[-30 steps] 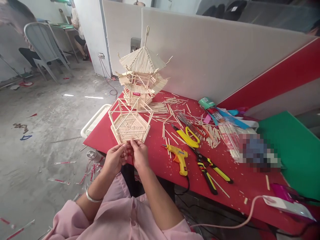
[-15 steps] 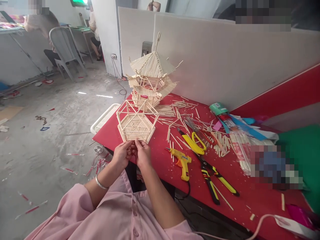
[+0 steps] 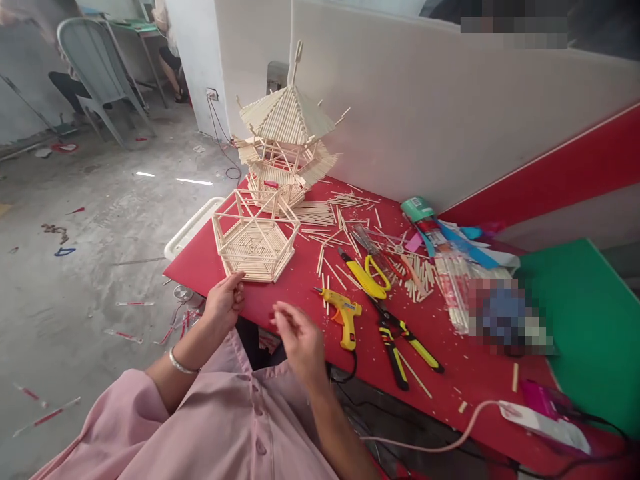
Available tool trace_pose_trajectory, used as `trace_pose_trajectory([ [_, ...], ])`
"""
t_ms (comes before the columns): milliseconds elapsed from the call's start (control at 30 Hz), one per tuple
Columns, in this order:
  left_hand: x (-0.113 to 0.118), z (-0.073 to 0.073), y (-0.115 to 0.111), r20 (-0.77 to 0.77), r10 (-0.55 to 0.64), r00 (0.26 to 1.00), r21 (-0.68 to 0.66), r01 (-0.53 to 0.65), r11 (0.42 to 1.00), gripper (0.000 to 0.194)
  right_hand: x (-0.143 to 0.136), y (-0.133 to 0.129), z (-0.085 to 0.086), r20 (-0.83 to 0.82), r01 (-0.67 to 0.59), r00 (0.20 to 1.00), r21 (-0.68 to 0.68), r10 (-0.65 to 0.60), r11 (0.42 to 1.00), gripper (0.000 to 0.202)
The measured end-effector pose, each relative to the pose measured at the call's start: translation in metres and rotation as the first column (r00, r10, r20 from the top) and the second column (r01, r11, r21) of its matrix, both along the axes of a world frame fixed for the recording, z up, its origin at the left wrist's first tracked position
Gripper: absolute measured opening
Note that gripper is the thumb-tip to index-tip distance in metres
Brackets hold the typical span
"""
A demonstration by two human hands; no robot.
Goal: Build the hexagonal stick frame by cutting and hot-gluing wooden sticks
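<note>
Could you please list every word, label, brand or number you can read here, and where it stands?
No text is legible.
Yellow glue gun: label, too small to read.
Green package: pale label, too small to read.
Clear stick packets: red markings, too blurred to read.

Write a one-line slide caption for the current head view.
Left hand at a hexagonal stick frame, right hand apart, glue gun and pagoda model on red table.

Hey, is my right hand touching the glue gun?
Apart. The head view shows a strip of red table between your right hand and the glue gun.
</note>
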State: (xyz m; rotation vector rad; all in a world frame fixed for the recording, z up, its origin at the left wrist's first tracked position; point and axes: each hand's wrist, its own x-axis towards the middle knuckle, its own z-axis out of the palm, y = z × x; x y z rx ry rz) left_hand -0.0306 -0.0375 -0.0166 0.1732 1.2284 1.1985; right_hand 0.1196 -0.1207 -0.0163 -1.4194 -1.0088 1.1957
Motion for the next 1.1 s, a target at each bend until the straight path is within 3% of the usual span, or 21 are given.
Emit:
trace_pose_trajectory([
  [100,0.0,-0.001,0.0,-0.004,-0.005,1.0,-0.003,0.005,1.0,0.026,0.057,-0.025,0.01,0.321,0.171,0.927,0.099,-0.194,0.98,0.033],
  [233,0.0,0.001,0.001,0.003,-0.006,1.0,-0.009,0.006,1.0,0.023,0.128,-0.035,0.022,0.539,0.454,0.717,0.118,-0.442,0.883,0.052],
  [300,0.001,0.003,0.002,0.015,-0.005,1.0,-0.028,0.005,1.0,0.02,0.152,-0.031,0.025,0.646,0.492,0.615,0.134,-0.452,0.86,0.058],
  [400,0.002,0.005,0.003,0.009,0.009,1.0,-0.064,-0.008,0.998,0.016,0.163,-0.017,0.028,0.765,0.385,0.544,0.137,-0.344,0.913,0.062],
  [500,0.002,0.004,0.004,0.004,0.024,1.0,-0.073,-0.024,0.997,0.016,0.149,-0.001,0.028,0.836,0.223,0.525,0.045,-0.159,0.974,0.056],
  [600,0.002,0.002,0.004,0.022,0.025,0.999,-0.062,-0.023,0.998,0.018,0.129,0.002,0.026,0.912,0.223,0.401,-0.193,0.09,0.956,0.051],
  [667,0.001,0.0,0.004,0.03,0.02,0.999,-0.062,-0.018,0.998,0.018,0.123,-0.002,0.02,0.91,0.252,0.366,-0.3,0.197,0.92,0.05],
  [767,0.001,-0.001,0.003,0.042,0.0,0.999,-0.06,0.002,0.998,0.018,0.129,-0.008,0.006,0.872,0.214,0.436,-0.34,0.222,0.915,0.045],
  [900,0.002,0.0,0.004,0.04,0.002,0.999,-0.075,0.001,0.997,0.018,0.139,-0.011,-0.008,0.776,0.227,0.616,-0.341,0.137,0.912,0.036],
  [1033,0.002,0.003,0.004,0.049,-0.003,0.999,-0.092,0.008,0.996,0.018,0.126,-0.012,-0.006,0.552,0.238,0.833,-0.291,-0.04,0.927,0.037],
  [1100,0.003,0.005,0.003,0.05,-0.006,0.999,-0.094,0.011,0.996,0.019,0.11,-0.011,-0.001,0.442,0.218,0.891,-0.22,-0.102,0.951,0.042],
])
